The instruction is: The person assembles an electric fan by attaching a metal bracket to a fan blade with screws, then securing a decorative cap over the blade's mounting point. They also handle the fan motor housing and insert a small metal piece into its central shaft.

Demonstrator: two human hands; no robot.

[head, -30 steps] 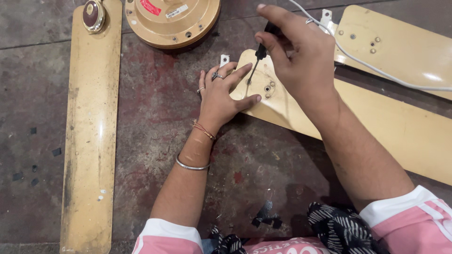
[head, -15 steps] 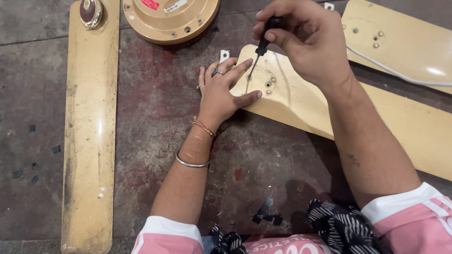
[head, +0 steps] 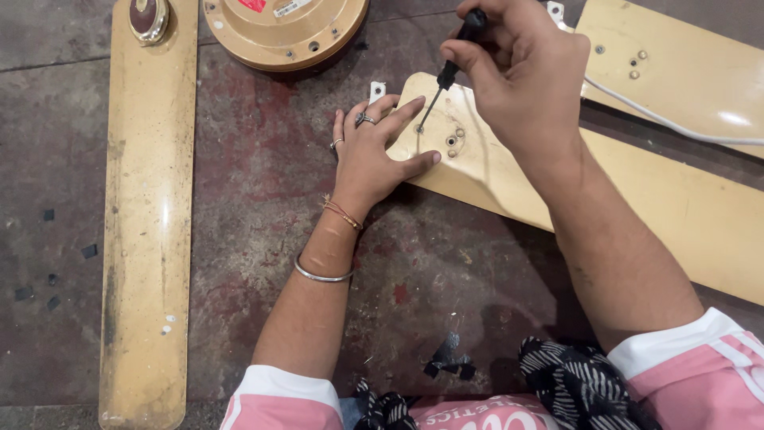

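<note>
Right now your right hand (head: pixel 521 76) grips a slim black-handled screwdriver (head: pixel 446 76), tip set on a screw in the cream metal fan blade (head: pixel 637 207) lying on the floor, while your left hand (head: pixel 370 155) presses flat, fingers spread, steadying the blade's end. You look mid-way through working that screw; the next turn calls for firm downward pressure.

Hidden and cropped parts on the workshop floor

The right hand (head: pixel 521 76) covers most of the black-handled screwdriver (head: pixel 447 76); the round gold metal fan motor housing (head: pixel 286 32) runs off the top edge, and the cream fan blade (head: pixel 637 207) runs off the right edge.
</note>
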